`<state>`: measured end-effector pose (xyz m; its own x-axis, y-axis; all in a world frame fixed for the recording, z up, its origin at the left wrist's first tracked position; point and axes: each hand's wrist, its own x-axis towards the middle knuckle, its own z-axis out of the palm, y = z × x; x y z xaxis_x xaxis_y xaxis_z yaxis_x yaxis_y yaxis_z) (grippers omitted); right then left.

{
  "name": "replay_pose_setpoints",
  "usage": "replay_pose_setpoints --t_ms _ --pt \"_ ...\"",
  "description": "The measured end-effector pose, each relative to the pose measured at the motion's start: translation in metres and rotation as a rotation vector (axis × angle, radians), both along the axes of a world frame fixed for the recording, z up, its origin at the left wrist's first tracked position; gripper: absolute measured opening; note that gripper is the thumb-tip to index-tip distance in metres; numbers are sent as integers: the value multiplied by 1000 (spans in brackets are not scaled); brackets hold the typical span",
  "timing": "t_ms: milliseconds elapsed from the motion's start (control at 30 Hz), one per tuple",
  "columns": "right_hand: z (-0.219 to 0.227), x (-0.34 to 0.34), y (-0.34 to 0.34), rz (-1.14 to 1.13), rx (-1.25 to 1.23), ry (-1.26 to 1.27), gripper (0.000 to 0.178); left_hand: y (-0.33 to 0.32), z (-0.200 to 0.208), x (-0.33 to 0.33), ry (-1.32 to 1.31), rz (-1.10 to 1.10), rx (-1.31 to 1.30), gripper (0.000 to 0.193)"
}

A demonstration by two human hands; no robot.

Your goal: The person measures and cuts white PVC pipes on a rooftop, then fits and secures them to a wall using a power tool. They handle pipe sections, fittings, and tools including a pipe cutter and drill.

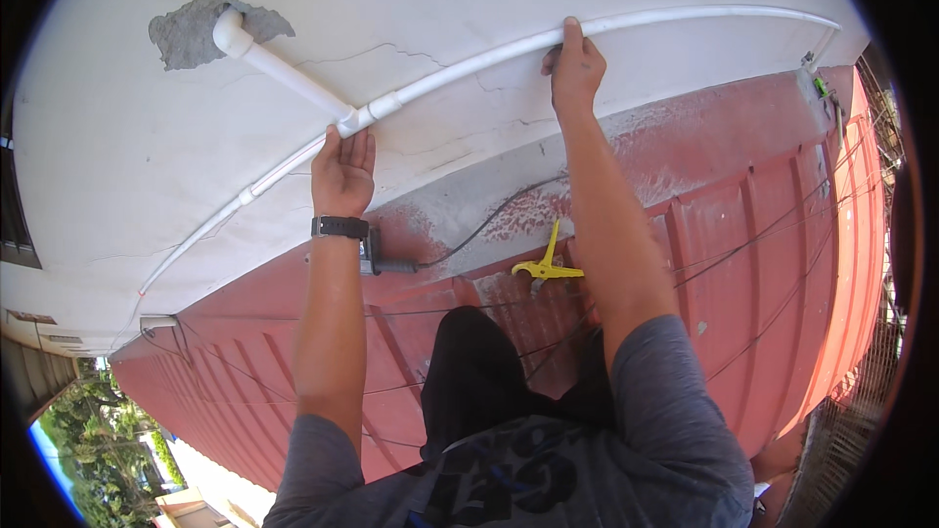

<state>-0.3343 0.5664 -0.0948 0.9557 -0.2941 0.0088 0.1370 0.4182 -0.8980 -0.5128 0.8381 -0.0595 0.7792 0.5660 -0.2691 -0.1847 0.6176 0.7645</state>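
Note:
A long white PVC pipe (479,57) runs along the white wall. A tee fitting (354,120) joins it to a short branch pipe (293,78), which rises to an elbow (232,31) at a rough patch of bare grey plaster. My left hand (342,176), palm showing and a black watch on its wrist, grips the long pipe from below at the tee; part of its fingers is hidden. Farther right, my right hand (575,68) holds the same pipe, one finger reaching up over it and the others curled.
Below the wall slopes a red corrugated metal roof (724,264), with black cables across it. On it lie a yellow pipe cutter (548,264) and a corded dark tool (391,265), partly hidden by my left wrist. A green-handled tool (820,87) sits at the far right.

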Motion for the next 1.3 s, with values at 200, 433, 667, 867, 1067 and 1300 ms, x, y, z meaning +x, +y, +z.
replay_pose_setpoints --t_ms 200,433,667,867,1067,1300 --pt "4 0 3 11 20 26 46 -1 1 6 3 31 -36 25" --pt "2 2 7 -28 7 12 46 -3 0 8 -19 26 24 25" --pt "1 1 9 -28 -26 27 47 -2 -2 9 1 61 15 26" --pt "6 0 6 -24 -39 35 48 -1 -1 9 -9 25 -16 26" --pt "8 0 7 -8 16 33 50 -5 -3 11 -47 56 -82 29" --pt "3 5 1 28 24 -21 47 -17 8 11 -22 137 -170 37"
